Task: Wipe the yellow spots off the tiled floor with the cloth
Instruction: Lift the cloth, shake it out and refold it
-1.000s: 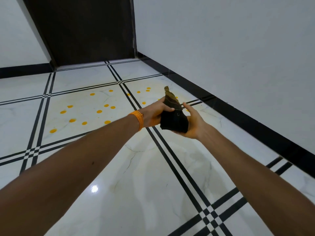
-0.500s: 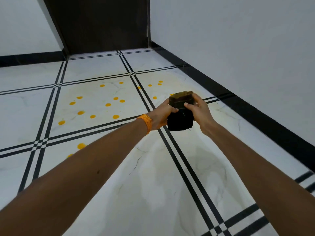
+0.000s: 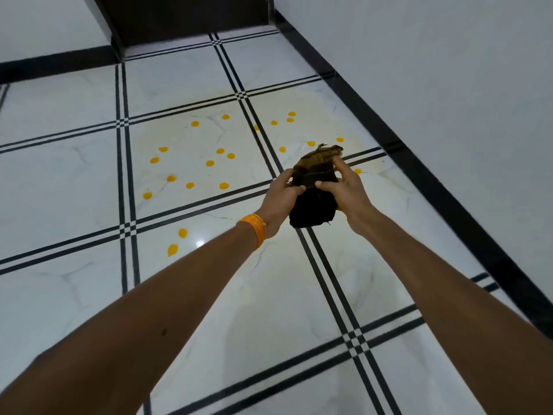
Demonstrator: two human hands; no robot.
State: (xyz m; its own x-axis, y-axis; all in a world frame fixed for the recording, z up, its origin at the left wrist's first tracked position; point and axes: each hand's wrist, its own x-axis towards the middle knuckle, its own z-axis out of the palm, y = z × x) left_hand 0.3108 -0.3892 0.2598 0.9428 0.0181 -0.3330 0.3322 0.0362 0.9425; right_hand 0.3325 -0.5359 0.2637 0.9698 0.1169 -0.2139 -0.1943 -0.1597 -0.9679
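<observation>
**Yellow spots** (image 3: pixel 224 186) on the tiled floor (image 3: pixel 269 310): 21 in view.
- Centre tile: 11
- Black stripe (image 3: pixel 263 139) along that tile's right edge: 1
- Far tile at the floor's right edge, against the wall (image 3: pixel 449 85): 6
- Next tile nearer along that edge: 1
- Nearer tile, left of centre: 2

Any spots behind the cloth cannot be counted.

**Cloth** (image 3: pixel 312 205): 1.

**Hands**: 2, namely left hand (image 3: pixel 279 199) and right hand (image 3: pixel 348 193).

**Orange wristband** (image 3: pixel 254 230): 1, on the left wrist.
</observation>
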